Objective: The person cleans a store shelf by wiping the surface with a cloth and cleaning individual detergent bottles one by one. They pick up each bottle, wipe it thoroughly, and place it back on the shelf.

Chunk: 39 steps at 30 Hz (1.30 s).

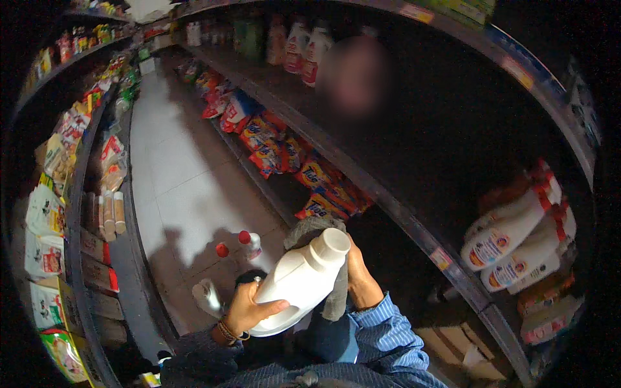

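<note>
A white plastic bottle [301,286] is tilted in front of my body, its neck and white top pointing up to the right. My left hand [247,305] grips its lower left side, thumb across the near face. Behind the bottle's right side, my right hand [361,276] holds a grey cloth [335,298] against it. Part of the cloth shows above the bottle's shoulder, and another part hangs down beside it. The fingers of my right hand are mostly hidden. On the floor beyond stand a small bottle with a red cap [250,243] and a separate red object, perhaps a cap [222,250].
A tiled aisle floor [170,169] runs between shelves. The right lower shelf holds Tide detergent bags [318,177]. White detergent bottles [504,237] stand on the shelf above, behind its metal edge [412,228]. Packaged goods [46,208] line the left shelves. A cardboard box [446,344] sits low at right.
</note>
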Motion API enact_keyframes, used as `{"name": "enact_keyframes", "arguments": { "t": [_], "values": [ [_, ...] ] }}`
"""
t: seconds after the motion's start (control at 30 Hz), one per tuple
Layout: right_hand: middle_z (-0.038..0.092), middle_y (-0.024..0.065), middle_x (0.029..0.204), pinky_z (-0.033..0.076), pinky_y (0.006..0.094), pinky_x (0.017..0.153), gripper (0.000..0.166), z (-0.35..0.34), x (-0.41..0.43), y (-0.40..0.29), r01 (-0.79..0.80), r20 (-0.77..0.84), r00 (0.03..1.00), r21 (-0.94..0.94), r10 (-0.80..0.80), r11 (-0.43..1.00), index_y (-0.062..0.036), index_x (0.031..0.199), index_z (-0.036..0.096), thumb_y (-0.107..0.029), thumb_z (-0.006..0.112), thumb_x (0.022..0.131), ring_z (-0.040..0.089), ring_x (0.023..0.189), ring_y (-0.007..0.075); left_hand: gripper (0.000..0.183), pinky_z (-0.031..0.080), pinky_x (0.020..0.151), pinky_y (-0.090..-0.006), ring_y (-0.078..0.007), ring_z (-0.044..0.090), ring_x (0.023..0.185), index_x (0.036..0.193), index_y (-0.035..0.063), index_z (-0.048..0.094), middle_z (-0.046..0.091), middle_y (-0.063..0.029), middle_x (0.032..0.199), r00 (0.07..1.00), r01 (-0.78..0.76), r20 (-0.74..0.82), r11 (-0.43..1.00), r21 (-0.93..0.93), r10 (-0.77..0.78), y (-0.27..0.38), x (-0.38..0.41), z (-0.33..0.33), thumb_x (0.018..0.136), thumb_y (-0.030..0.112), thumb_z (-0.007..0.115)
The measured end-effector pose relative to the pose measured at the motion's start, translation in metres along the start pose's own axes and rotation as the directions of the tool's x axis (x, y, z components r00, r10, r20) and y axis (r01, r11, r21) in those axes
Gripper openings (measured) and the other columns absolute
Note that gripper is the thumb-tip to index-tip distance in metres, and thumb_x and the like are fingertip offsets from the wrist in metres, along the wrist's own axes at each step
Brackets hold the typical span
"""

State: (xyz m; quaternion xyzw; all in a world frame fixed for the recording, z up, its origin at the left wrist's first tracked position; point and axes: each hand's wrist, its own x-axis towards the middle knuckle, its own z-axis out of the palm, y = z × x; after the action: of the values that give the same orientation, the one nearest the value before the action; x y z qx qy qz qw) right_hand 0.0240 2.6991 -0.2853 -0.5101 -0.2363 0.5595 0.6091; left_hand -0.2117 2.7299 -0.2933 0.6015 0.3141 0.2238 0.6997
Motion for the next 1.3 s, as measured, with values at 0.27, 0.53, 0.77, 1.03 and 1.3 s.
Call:
{"name": "enact_keyframes", "arguments": {
  "t": [0.27, 0.53, 0.77, 1.03, 1.3],
  "values": [
    [0.063, 0.0120, 0.107, 0.050, 0.0363, 0.084, 0.051, -0.061, 0.089, 0.087, -0.067, 0.036, 0.997, -0.011, 0.067, 0.998, -0.0023, 0.113, 0.056, -0.044, 0.033, 0.096, 0.061, 0.096, 0.0233, 0.046, 0.046, 0.079, -0.0281, -0.0106, 0.057, 0.090, 0.108, -0.0030, 0.057, 0.063, -0.0061, 0.100, 0.986, -0.148, -0.081, 0.989, 0.006, 0.148, -0.124, 0.048, 0.018, 0.072, 0.018, 0.077],
    [0.061, 0.0117, 0.109, 0.049, 0.0364, 0.085, 0.047, -0.074, 0.121, 0.148, -0.232, -0.105, 0.967, 0.032, 0.234, 0.972, -0.0027, 0.115, 0.056, -0.040, 0.034, 0.096, 0.061, 0.095, 0.0234, 0.042, 0.047, 0.078, -0.0282, -0.0114, 0.058, 0.088, 0.108, -0.0007, 0.059, 0.064, -0.0054, 0.099, 0.965, -0.056, -0.262, 0.992, -0.109, 0.026, -0.270, 0.072, 0.062, 0.076, 0.022, 0.074],
    [0.062, 0.0079, 0.104, 0.045, 0.0344, 0.088, 0.046, -0.094, 0.155, 0.213, -0.353, -0.147, 0.927, -0.037, 0.345, 0.935, -0.0049, 0.109, 0.059, -0.042, 0.036, 0.095, 0.058, 0.094, 0.0201, 0.054, 0.048, 0.076, -0.0353, -0.0194, 0.060, 0.088, 0.102, -0.0022, 0.058, 0.064, -0.0122, 0.094, 0.904, 0.061, -0.401, 0.972, -0.226, -0.150, -0.366, 0.096, 0.099, 0.070, 0.036, 0.077],
    [0.056, 0.0107, 0.115, 0.036, 0.0323, 0.097, 0.047, -0.091, 0.114, 0.212, 0.115, -0.004, 0.990, -0.528, -0.138, 0.841, 0.0037, 0.122, 0.049, -0.034, 0.032, 0.099, 0.051, 0.105, 0.0215, 0.046, 0.048, 0.076, -0.0377, -0.0235, 0.061, 0.088, 0.100, -0.0010, 0.059, 0.064, -0.0138, 0.091, 0.933, 0.218, -0.257, 0.965, -0.149, -0.251, -0.402, 0.099, 0.133, 0.073, 0.034, 0.072],
    [0.056, 0.0171, 0.113, 0.039, 0.0393, 0.089, 0.037, -0.138, 0.055, 0.300, 0.261, 0.061, 0.948, -0.711, -0.313, 0.653, 0.0028, 0.114, 0.051, -0.021, 0.040, 0.088, 0.052, 0.103, 0.0328, 0.039, 0.048, 0.076, -0.0401, -0.0275, 0.062, 0.088, 0.097, 0.0001, 0.061, 0.065, -0.0153, 0.088, 0.560, -0.174, -0.823, 0.957, -0.231, -0.097, -0.346, 0.092, 0.101, 0.077, 0.032, 0.067]
  ]
}}
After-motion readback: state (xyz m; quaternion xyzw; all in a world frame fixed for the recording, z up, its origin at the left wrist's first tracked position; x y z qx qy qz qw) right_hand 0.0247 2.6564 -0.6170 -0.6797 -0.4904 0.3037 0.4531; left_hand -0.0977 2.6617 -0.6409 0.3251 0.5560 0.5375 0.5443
